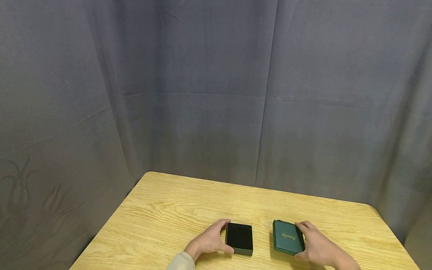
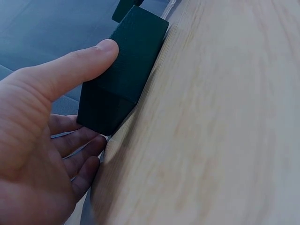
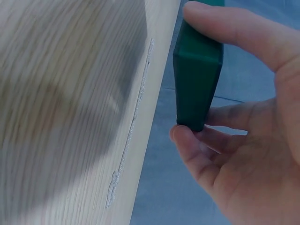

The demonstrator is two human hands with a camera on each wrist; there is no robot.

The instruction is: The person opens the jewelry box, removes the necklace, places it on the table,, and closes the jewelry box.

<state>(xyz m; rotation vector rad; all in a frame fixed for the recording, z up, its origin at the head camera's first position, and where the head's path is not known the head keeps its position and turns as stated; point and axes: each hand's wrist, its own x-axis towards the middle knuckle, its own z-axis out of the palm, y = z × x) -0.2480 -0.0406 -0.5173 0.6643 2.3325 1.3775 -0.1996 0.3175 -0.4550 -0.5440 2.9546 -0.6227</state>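
My left hand (image 1: 210,239) grips a small dark green box base (image 1: 239,237) with a black inside; it sits on the table. The thumb presses one side of it, and the fingers reach to the opposite side. To its right, my right hand (image 1: 318,244) holds a green box lid (image 1: 287,237) with gold script on top, tilted and raised off the table. The right wrist view shows the lid's side (image 3: 197,89) between thumb and fingers. A thin silvery chain (image 3: 114,180) lies on the table near the lid.
The wooden table (image 1: 175,202) has light yellow grain and rounded back corners. Grey curtains (image 1: 209,112) hang behind it and on both sides. The lid and right hand cast a shadow on the table.
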